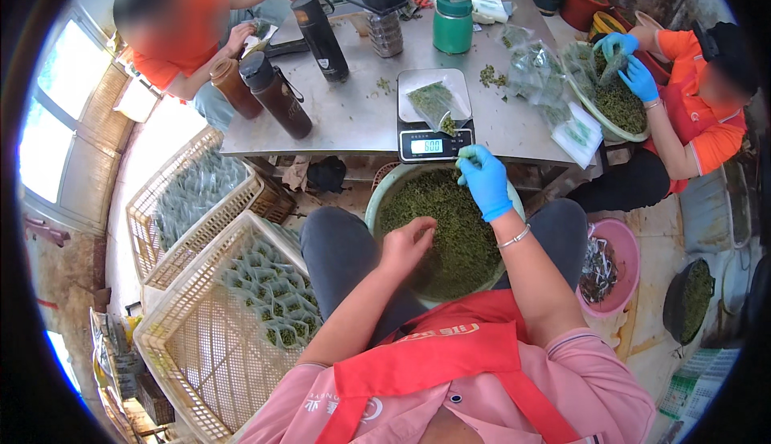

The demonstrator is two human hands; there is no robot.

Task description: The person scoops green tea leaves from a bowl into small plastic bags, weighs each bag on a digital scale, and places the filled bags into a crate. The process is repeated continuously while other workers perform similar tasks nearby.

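Note:
A pale green basin (373,217) of loose green peppercorns (450,243) sits between my knees. Over its left half hovers my bare left hand (407,245), fingers loosely bent, thumb apart, nothing visible in them. My right hand (484,180), in a blue glove, is raised at the table edge near the scale; its fingertips pinch a small bit of green peppercorns (462,163). On the kitchen scale (438,145), which has a lit display, lies an open clear plastic bag (432,103) partly filled with peppercorns, its mouth toward me.
Bottles (320,38) and a green jar (453,22) stand on the metal table (361,114). Empty bags (534,74) lie right. Crates (173,347) with filled bags (273,295) stand left, a pink basin (630,271) right. Two co-workers sit at the table, one with blue-gloved hands (638,78).

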